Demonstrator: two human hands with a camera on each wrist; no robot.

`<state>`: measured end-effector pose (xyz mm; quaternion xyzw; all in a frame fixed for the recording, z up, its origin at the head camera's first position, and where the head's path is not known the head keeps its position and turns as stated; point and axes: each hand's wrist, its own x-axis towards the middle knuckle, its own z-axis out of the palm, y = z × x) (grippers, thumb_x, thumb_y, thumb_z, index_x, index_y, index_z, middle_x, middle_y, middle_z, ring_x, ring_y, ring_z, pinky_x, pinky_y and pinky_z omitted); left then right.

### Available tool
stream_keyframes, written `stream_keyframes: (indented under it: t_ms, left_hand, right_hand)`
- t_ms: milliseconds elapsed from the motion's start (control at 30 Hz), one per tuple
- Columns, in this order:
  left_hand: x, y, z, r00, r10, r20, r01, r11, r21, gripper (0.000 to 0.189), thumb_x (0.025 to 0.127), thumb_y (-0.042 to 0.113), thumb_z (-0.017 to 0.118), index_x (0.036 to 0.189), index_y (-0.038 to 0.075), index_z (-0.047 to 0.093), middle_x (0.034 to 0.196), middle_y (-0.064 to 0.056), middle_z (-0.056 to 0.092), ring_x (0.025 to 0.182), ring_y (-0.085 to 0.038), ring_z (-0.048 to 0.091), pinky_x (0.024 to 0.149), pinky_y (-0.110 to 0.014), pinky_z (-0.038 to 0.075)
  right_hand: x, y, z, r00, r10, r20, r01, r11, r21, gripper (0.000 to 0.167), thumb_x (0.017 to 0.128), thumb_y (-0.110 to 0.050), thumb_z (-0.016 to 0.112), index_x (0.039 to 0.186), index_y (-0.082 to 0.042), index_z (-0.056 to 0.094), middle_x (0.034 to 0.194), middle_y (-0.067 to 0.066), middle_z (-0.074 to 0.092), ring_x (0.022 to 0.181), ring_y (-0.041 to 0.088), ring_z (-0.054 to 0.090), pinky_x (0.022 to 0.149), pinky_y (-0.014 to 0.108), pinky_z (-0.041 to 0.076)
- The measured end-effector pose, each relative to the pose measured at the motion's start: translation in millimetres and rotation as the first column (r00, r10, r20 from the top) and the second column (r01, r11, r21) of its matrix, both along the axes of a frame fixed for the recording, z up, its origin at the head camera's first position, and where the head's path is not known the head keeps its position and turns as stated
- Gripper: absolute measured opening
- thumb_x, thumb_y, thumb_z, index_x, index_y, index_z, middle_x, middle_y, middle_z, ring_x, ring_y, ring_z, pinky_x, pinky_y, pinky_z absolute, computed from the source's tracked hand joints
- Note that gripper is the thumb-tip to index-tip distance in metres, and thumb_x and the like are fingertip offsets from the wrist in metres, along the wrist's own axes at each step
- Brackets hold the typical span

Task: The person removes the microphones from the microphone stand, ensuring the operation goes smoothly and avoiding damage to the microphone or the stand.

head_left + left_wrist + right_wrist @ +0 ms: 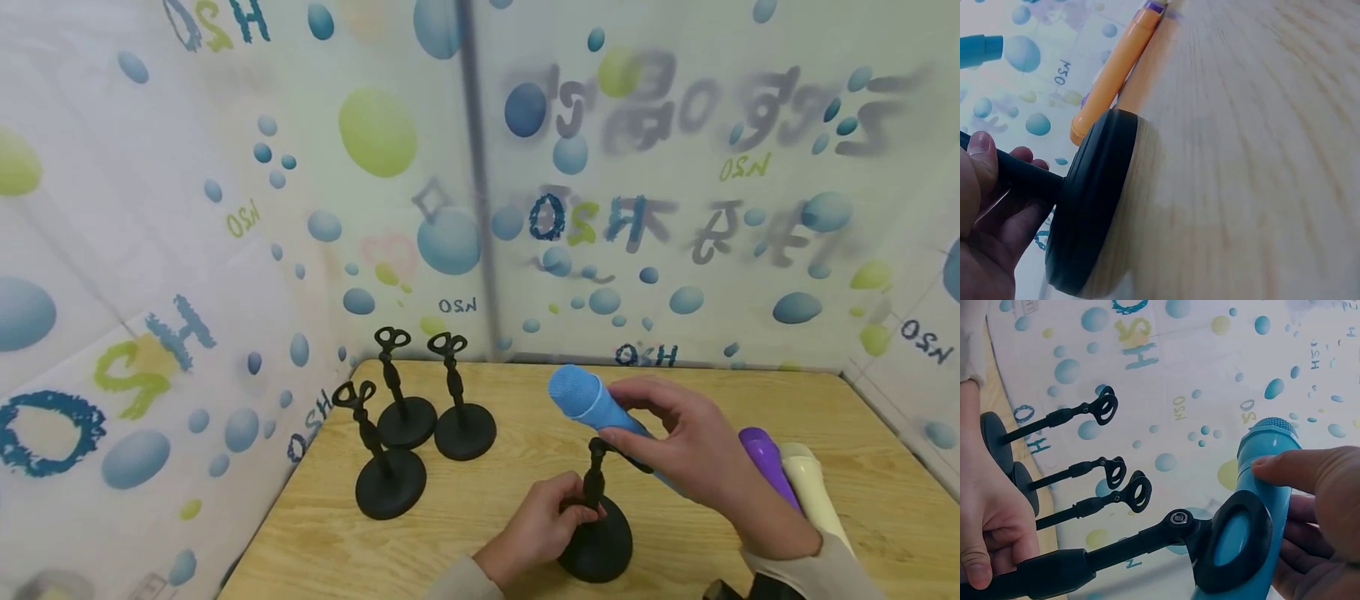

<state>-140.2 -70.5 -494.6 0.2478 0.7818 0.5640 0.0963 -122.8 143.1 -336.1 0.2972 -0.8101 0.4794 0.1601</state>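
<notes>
A blue microphone (592, 398) is in my right hand (693, 442), held between thumb and fingers with its mesh head pointing up and left. It sits at the ring-shaped clip (1260, 550) of a black microphone stand (600, 550), and the clip lies against its body in the right wrist view. My left hand (536, 521) grips the stand's pole (1029, 175) just above the round base. The base rests on the table. The lower end of the microphone is hidden behind my right hand in the head view.
Three more black stands (465, 432) with bare clips are grouped at the table's back left. On the right lie a purple microphone (768, 462) and a cream one (813, 483), partly behind my right forearm. A patterned curtain (675, 208) encloses the wooden table (517, 433).
</notes>
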Motion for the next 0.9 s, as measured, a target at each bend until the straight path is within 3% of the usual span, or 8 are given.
stream_keyframes:
  t_ms: [167,467,900]
  left_hand:
    - [2.7,0.9,1.6,0.999,0.028,0.015,-0.029,0.999,0.014,0.011,0.103,-0.001,0.067,0.109,0.007,0.071,0.106,-0.007,0.082,0.103,-0.004,0.075,0.094,-0.019,0.058]
    - [2.1,3.5,0.0,1.000,0.013,0.000,-0.013,1.000,-0.001,0.013,0.104,-0.004,0.064,0.110,0.005,0.071,0.106,-0.004,0.082,0.102,0.001,0.073,0.095,-0.019,0.057]
    - [2.5,7.0,-0.5,0.999,0.041,0.020,-0.040,0.999,-0.003,0.012,0.103,-0.003,0.066,0.109,0.006,0.071,0.104,-0.002,0.082,0.102,0.002,0.073,0.096,-0.019,0.057]
  right_hand:
    - [-1.7,-1.4,0.4,1.000,0.002,0.005,-0.002,1.000,0.016,0.034,0.094,-0.006,0.084,0.126,-0.013,0.076,0.125,0.003,0.075,0.112,-0.003,0.068,0.096,0.017,0.057]
    - [-4.5,-1.0,2.3,1.000,0.002,0.005,-0.003,1.000,0.006,0.036,0.093,-0.004,0.084,0.128,-0.013,0.076,0.127,0.006,0.076,0.113,-0.004,0.067,0.096,0.015,0.056]
    - [-4.9,-6.0,11.5,1.000,-0.006,0.021,0.005,1.000,0.025,0.033,0.095,-0.009,0.084,0.126,-0.016,0.077,0.123,0.000,0.076,0.110,-0.002,0.067,0.097,0.015,0.055]
